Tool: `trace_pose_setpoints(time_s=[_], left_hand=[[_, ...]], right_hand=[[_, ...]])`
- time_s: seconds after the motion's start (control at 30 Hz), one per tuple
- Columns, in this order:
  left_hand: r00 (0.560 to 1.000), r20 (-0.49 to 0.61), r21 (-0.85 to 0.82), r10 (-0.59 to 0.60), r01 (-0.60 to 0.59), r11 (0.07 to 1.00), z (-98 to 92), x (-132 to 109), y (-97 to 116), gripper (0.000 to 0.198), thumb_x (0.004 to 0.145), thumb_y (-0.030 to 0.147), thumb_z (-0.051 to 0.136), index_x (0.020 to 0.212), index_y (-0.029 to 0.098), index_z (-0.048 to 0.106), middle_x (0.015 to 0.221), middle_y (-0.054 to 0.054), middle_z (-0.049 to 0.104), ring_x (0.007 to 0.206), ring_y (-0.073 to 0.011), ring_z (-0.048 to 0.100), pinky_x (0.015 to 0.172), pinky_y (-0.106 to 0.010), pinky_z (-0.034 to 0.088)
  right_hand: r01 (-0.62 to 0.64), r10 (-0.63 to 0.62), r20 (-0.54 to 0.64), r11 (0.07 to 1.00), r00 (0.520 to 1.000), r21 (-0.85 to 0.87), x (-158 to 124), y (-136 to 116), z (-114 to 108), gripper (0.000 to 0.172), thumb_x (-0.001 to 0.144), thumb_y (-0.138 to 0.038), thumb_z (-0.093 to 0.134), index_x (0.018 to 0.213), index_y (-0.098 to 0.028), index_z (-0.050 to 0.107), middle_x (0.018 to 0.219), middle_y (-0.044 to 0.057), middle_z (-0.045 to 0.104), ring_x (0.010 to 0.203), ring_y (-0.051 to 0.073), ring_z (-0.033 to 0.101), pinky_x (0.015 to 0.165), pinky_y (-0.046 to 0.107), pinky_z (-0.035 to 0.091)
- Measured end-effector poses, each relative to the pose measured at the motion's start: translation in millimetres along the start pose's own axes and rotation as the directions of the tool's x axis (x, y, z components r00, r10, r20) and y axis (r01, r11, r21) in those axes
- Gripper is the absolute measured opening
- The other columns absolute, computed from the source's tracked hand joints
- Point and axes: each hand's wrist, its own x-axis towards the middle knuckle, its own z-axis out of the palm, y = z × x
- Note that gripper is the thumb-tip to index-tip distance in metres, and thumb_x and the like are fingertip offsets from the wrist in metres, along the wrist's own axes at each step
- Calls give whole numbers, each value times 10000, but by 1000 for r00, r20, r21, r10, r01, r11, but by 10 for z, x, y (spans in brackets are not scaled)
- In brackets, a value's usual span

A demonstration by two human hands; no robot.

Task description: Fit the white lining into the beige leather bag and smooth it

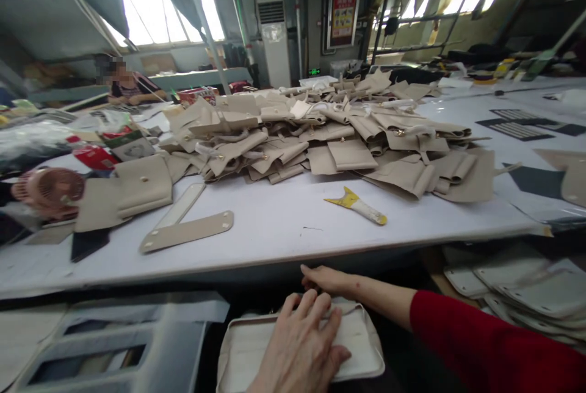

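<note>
Just below the table's front edge, a cream-coloured bag piece (247, 344) with a raised, rounded rim lies close to my body. My left hand (302, 338) rests palm down over it, fingers spread and slightly bent, covering much of its inside. At the bag piece's far side is my right hand (323, 279), reaching in from the right in a red sleeve. Its fingers are curled together near the far edge, and whatever they hold is hidden behind the hand. Some loose material shows bunched at that far rim, beneath my left fingertips.
The white table (270, 222) bears a heap of beige bag parts (352, 152), a yellow-ended tool (359, 205), beige strips (187, 231) and a pink fan (50, 191). A plastic crate (174, 338) stands left, stacked cream panels (526, 289) right. A person (135, 85) sits far left.
</note>
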Motion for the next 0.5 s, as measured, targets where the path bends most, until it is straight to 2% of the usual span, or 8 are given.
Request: trace_pose_setpoints(time_s=[0.1,0.2,0.27,0.33,0.37,0.43,0.5], left_hand=[[999,-52,-42,-18,16,999,0,-36,59,449,934,552,541,1286,274,564,1249,-48,604,1223,-284,486,1076,-481,310],[988,-150,-124,-18,-1,992,-40,-81,90,336,920,509,594,1148,268,646,1221,-40,617,1238,-264,474,1143,-468,223],[989,-141,-269,-33,-6,963,-104,-117,15,227,925,433,602,1006,246,703,1187,-34,644,1232,-257,486,1145,-441,213],[991,-28,-511,-130,97,854,-178,-159,-198,216,908,390,605,886,216,732,1073,-31,689,1135,-243,553,1078,-377,308],[979,55,-629,-198,188,755,-206,-186,-360,238,899,394,601,863,202,737,1016,-29,702,1067,-233,585,1016,-341,364],[926,148,-725,-349,341,599,-212,-256,-763,378,932,487,513,903,177,727,923,-29,704,938,-219,620,868,-308,442],[851,232,-753,-471,464,467,-132,-347,-1179,459,960,528,442,1034,153,697,943,-41,703,902,-214,632,812,-313,469]], right_hand=[[7,-8,40,1000,999,9,-113,-213,48,603,1017,-587,313,984,-130,704,945,92,726,853,177,669,788,322,518],[23,-24,-14,999,1000,-24,-236,-341,185,627,983,-625,343,907,-131,721,870,91,734,776,186,661,701,291,494],[30,-34,-59,997,998,-71,-274,-340,276,649,956,-659,362,816,-131,714,814,92,724,729,194,646,674,300,482],[57,-69,-87,990,994,-126,-266,-295,335,668,944,-678,355,748,-138,695,778,89,713,716,193,632,690,302,473],[75,-91,-97,985,991,-156,-250,-268,354,667,943,-680,348,738,-143,685,766,87,709,715,192,627,703,302,468],[97,-123,-115,972,986,-215,-208,-227,381,652,944,-673,334,749,-149,670,749,88,708,715,195,624,719,308,457],[96,-135,-128,957,982,-273,-176,-217,405,641,945,-664,320,763,-154,662,752,97,716,723,207,632,728,321,452]])
